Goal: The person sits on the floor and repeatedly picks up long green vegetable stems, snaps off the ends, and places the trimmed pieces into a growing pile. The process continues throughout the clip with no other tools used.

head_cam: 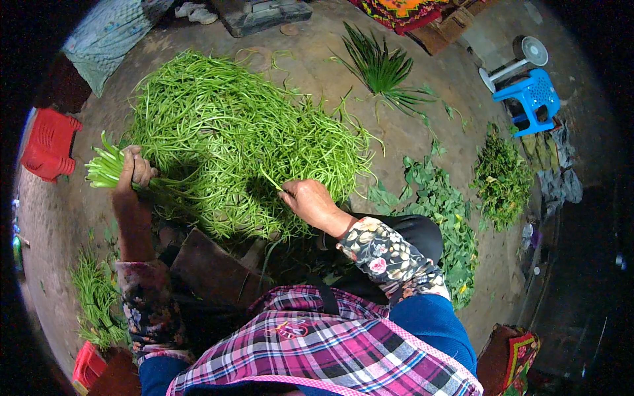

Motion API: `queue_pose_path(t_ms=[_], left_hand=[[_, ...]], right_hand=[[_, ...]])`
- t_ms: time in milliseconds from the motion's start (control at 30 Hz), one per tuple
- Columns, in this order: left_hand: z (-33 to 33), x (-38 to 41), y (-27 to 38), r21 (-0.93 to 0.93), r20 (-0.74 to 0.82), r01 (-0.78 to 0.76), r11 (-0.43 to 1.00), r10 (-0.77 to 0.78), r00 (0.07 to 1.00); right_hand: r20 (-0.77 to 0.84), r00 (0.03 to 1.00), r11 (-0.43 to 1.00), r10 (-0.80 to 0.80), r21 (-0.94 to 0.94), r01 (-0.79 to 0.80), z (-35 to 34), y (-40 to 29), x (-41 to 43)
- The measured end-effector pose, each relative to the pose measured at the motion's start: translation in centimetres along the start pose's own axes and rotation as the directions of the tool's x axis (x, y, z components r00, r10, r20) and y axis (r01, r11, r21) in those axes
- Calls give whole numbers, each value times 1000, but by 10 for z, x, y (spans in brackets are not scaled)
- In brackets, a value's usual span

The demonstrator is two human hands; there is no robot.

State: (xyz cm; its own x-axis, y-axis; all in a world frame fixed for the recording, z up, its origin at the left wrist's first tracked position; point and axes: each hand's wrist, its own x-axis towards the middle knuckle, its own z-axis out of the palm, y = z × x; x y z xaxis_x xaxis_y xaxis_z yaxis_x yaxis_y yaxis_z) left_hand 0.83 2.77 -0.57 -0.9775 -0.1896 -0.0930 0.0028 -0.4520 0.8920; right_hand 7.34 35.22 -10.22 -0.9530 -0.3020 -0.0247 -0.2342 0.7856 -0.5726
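A large heap of thin green leaf-vegetable stems [213,114] spreads over the floor in front of me. My left hand [136,169] is closed around a thick bundle of the same stems [105,166]. The bundle's pale cut ends stick out to the left, and its other end trails over the heap's left edge. Over the heap's near right part, my right hand [307,198] pinches a single stem [270,178] between thumb and fingers. Some of its fingers are hidden beneath the hand.
Stripped green leaves [441,213] lie to my right, with a second leafy pile [502,180] beyond. Long dark-green blades [376,64] rest past the heap. A blue plastic stool [537,99] stands far right, a red one [48,143] far left. Tied stems [96,297] lie at near left.
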Motion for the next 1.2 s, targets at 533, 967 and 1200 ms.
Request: queue_pose_path(t_ms=[533, 967, 1200], left_hand=[[-21, 8, 7, 24, 100, -7, 1000, 5, 995], [-90, 4, 66, -13, -192, -235, 972, 228, 954], [-95, -4, 68, -30, -267, -251, 968, 234, 935]], right_hand=[[43, 998, 998, 54, -44, -52, 2, 6, 4], [-133, 986, 890, 103, -430, -151, 13, 32, 35], [320, 945, 900, 63, -427, 84, 162, 42, 75]])
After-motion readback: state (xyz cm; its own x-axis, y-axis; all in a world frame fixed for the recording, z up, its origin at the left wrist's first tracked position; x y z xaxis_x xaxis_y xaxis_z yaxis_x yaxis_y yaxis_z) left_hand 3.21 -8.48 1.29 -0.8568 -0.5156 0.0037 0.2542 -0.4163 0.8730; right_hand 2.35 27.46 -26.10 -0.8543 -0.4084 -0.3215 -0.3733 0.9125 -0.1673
